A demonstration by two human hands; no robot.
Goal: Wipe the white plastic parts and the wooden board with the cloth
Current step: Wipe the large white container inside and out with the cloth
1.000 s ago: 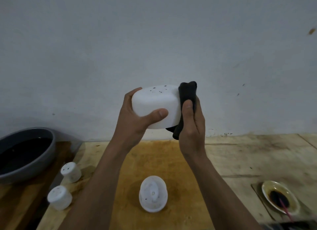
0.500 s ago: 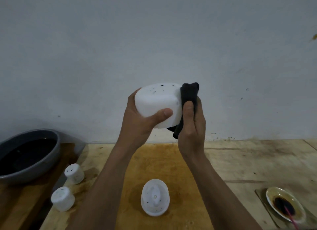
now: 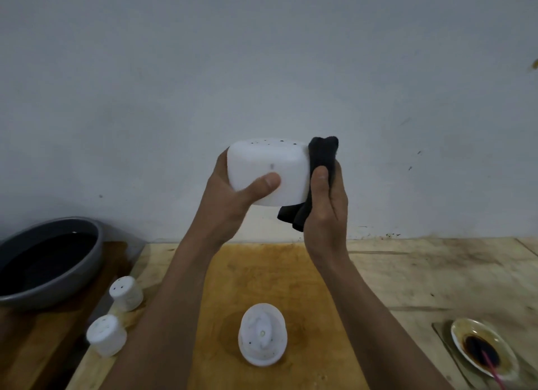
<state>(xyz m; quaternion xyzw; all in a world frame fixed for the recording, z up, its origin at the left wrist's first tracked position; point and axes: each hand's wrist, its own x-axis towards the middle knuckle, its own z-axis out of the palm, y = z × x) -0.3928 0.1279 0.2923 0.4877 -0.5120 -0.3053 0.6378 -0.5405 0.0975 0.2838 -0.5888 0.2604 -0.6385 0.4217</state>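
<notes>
room: plain pale wall (image 3: 262,55) behind, matte, a few dark specks low on the right; light wooden table (image 3: 436,273) below it, scuffed and stained.
left hand (image 3: 233,203): raised in front of the wall, curled round the large white part (image 3: 262,162); thumb flat across the near face, fingers hidden behind the far side.
large white part: smooth matte plastic, rounded-corner block shape, held above the table; dark specks on its top face, one small mark on the near face.
right hand (image 3: 326,203): clamped on the cloth (image 3: 321,154), thumb on top, pressing it against the right end of the large white part.
cloth: black, soft, bunched; a fold sticks up above the thumb, a loose corner hangs under the part.
wooden board (image 3: 262,273): yellow-brown, flat on the table under both forearms, darker stains near the middle.
domed white part (image 3: 263,334): rounded plastic, lying on the board between the forearms, ribbed inner side facing up, small specks.
far small cap (image 3: 126,293): white, cylindrical, dark dots on top, at the table's left edge.
near small cap (image 3: 106,335): same shape, just beside the left forearm, slightly blurred.
basin (image 3: 72,279): grey, round, smooth, far left on a darker wooden surface (image 3: 35,346); dark liquid inside.
dish (image 3: 460,331): small, shallow, glossy, bottom right on a flat mat; dark sauce pooled in it, a thin pink stick (image 3: 492,369) lying in the sauce.
</notes>
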